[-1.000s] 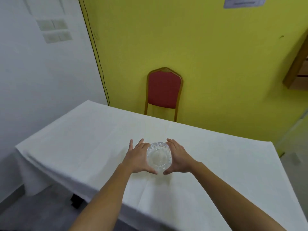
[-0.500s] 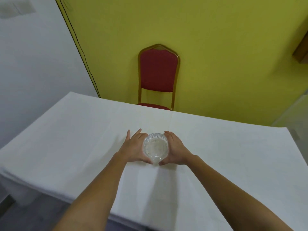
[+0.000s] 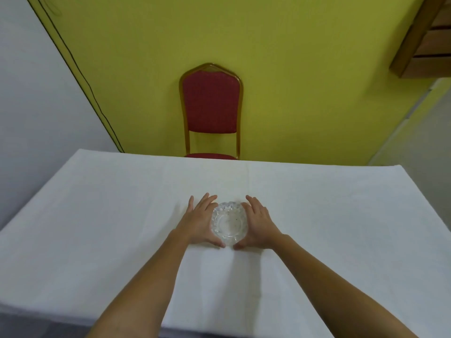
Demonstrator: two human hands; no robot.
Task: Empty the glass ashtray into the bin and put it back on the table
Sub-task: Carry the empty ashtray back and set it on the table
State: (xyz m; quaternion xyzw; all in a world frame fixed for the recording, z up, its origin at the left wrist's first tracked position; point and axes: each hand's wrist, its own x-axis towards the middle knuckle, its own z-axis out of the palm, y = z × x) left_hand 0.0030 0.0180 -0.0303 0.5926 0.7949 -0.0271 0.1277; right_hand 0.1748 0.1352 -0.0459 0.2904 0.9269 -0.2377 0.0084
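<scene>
Open hands [image 3: 229, 226] apparently cupping ashtray [image 3: 229, 224]

No legible text, label, brand, number or sign appears anywhere in the view.
</scene>
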